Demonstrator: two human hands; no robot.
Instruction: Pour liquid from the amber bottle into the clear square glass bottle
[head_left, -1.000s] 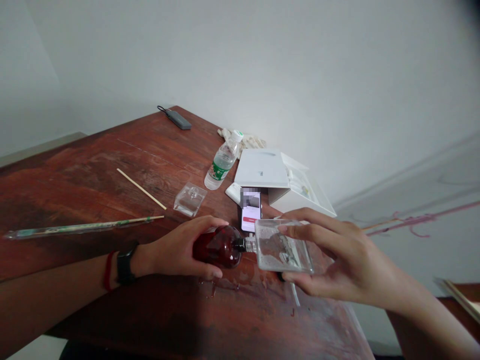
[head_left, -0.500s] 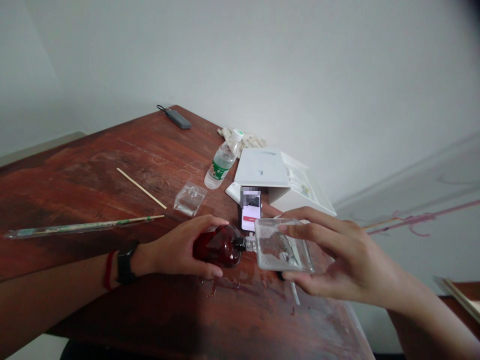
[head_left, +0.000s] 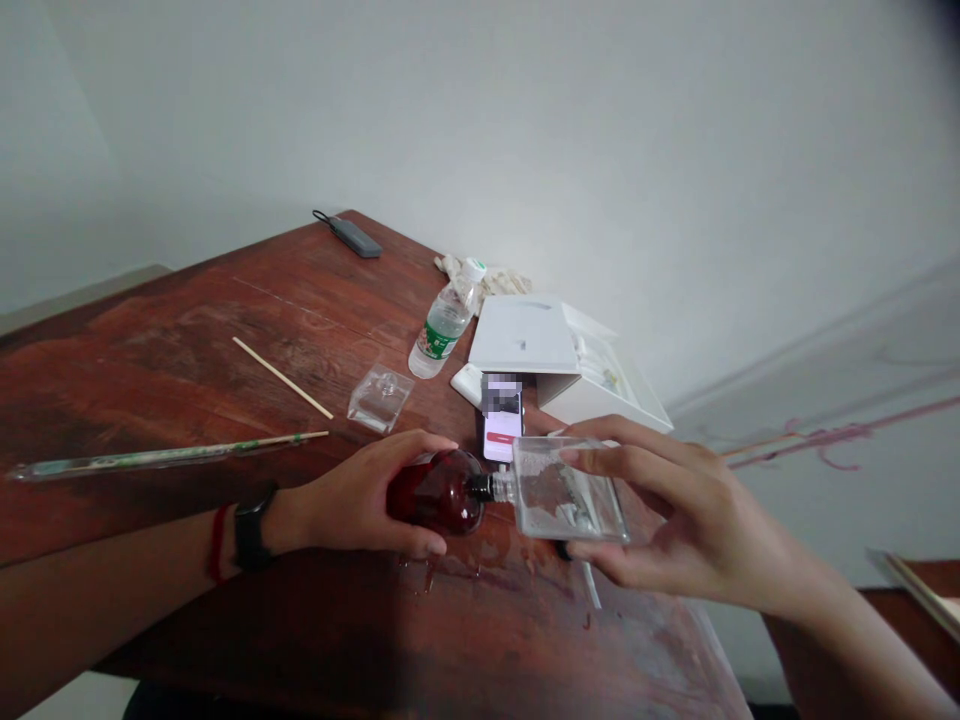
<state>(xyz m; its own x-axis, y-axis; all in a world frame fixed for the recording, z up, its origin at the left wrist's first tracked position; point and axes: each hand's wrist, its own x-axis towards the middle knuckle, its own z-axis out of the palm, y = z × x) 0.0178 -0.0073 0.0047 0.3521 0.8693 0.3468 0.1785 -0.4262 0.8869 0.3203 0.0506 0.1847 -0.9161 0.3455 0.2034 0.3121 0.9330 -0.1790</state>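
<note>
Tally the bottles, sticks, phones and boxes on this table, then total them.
Bottles: 3, red bottle, flat clear bottle, water bottle
Sticks: 2, bare stick, wrapped stick
Phones: 1, phone
Boxes: 1, white box
Total: 7
Uncounted: small clear glass piece, kind unclear.

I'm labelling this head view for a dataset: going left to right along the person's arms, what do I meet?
Wristwatch → left hand → red bottle → clear flat bottle → right hand.

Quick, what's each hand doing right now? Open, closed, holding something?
Left hand: closed around the dark red bottle, which lies on its side.
Right hand: closed on the clear square bottle, held neck to neck with the red one.
</note>
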